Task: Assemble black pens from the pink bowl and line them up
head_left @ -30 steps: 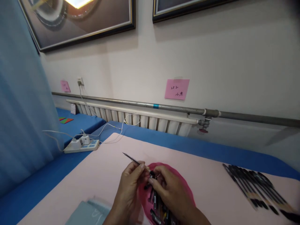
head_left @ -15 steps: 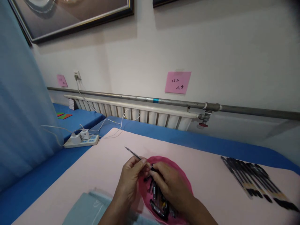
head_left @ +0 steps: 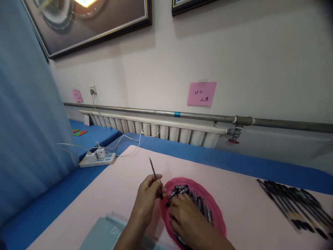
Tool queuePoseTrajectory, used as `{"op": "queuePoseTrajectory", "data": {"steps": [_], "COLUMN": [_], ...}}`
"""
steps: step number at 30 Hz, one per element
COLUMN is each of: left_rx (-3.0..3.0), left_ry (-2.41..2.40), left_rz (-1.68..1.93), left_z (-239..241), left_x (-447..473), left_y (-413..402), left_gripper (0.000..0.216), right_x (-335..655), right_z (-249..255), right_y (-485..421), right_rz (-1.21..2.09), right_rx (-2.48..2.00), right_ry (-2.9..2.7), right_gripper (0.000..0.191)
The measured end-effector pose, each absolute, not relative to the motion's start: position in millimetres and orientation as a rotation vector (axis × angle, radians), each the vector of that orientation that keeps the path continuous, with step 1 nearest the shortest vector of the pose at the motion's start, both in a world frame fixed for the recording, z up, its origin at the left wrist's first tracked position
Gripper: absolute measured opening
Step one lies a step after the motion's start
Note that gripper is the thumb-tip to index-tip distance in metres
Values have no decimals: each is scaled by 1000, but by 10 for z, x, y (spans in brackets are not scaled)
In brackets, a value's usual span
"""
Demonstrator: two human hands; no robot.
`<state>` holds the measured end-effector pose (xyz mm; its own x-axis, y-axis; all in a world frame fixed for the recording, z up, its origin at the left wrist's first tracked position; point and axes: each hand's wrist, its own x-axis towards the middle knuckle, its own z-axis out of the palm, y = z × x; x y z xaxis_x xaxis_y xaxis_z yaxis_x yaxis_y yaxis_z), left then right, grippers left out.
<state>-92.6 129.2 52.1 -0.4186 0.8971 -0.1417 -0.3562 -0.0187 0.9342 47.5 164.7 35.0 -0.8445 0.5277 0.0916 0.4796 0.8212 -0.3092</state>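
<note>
My left hand (head_left: 147, 194) pinches a slim black pen (head_left: 153, 168) between thumb and fingers, its pointed tip upward, left of the pink basket (head_left: 221, 218). Inside the basket, my right hand (head_left: 187, 217) reaches down with bent fingers among small dark pen caps (head_left: 181, 189). Its fingertips are hidden, so what they grip cannot be made out. Several pen barrels (head_left: 201, 203) lie side by side in the basket, right of that hand.
Several black pens (head_left: 291, 205) lie in a row on the pink sheet (head_left: 125, 184) at right. A folded light-blue cloth (head_left: 102, 232) is at the front left. Beyond it, a power strip (head_left: 97, 160) with white cables rests on the blue surface. A radiator (head_left: 166, 132) lines the wall.
My right hand has left the pen and gone down into the basket. The pen in my left hand now points more upright. The whole view has shifted slightly.
</note>
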Motion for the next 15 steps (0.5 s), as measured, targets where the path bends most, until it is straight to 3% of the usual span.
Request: {"op": "queuePoseTrajectory", "data": {"steps": [5,11,15], "left_rx": [656,753,788], "left_ry": [1271,1248,1221], "left_rz": [1616,1580,1532], "left_z": [524,533,530], "left_x": [-899,-864,-863], "left_y": [1294,1261,1253], "left_gripper": [30,48,44], "right_x": [426,538,604], "right_z": [322,448,478], "right_y": [1601,1778,1825], "right_rz": [371,818,869], "right_rx": [-834,-976,-1006], "right_ry": [-2764,-2387,-2339], "right_gripper": [19,21,19]}}
